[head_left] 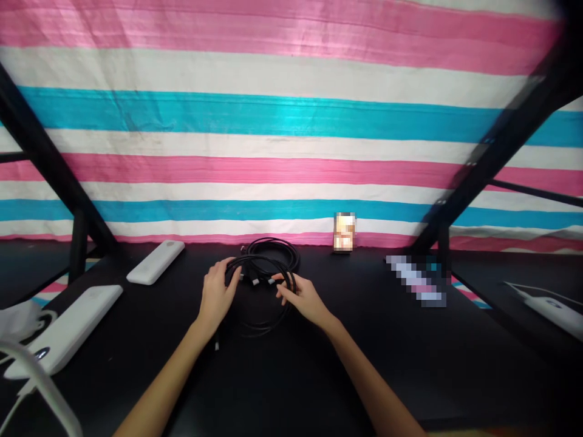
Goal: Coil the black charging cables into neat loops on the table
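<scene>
Nearest on the black tabletop point(255, 394), a white power bank with an oval display point(73, 328) lies at the left, a white adapter point(20, 318) beside it; a metal-tipped plug point(217, 346) shows by the left forearm. In the middle, the coiled black USB cable point(262, 257) spans the hands; the left hand point(216, 290) has thumb and fingers closed around its left side; the right hand point(303, 297) pinches its right side; more loops lie just beyond; farther left rests another white power bank point(156, 262); a striped sheet point(273, 115) hangs behind
</scene>
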A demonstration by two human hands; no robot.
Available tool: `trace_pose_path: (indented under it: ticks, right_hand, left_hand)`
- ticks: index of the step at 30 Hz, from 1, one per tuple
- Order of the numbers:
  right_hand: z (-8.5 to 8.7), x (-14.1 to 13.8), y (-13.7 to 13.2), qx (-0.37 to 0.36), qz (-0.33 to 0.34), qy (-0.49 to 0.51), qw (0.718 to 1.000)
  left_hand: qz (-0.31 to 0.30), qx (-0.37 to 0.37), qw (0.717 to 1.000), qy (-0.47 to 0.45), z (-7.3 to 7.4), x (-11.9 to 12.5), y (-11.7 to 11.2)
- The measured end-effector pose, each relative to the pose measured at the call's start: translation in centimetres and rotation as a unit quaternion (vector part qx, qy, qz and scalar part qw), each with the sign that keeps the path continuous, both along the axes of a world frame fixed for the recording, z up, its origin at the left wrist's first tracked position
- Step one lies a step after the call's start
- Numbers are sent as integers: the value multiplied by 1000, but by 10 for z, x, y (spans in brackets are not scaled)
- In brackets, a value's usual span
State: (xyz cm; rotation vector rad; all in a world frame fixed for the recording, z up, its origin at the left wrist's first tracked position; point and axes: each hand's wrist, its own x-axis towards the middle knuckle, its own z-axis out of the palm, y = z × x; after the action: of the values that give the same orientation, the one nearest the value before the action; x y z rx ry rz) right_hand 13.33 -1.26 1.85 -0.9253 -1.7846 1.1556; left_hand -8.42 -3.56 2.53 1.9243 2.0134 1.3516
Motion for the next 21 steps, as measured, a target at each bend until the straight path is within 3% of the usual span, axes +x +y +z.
trace_pose_path:
  ticks: [3, 8, 12, 16, 21]
  right_hand:
    - [1, -3, -2, 2, -29, 6, 1000]
    - [2, -5, -1, -50, -58, 54, 996]
    - [5, -3, 1, -124, -74, 110, 983]
    - [5, 1, 4, -151, -89, 154, 972]
    - [4, 6, 7, -158, -91, 166, 969]
  left_hand:
    - [-58, -84, 994, -51, -4, -4, 1]
    - [-21, -146, 989, 12, -4, -2, -2]
    - [-24, -137, 990, -1, -5, 2, -3]
    - [-53, -51, 979, -190, -5, -1, 0]
    - [-58, 32, 904, -423, -2, -11, 7]
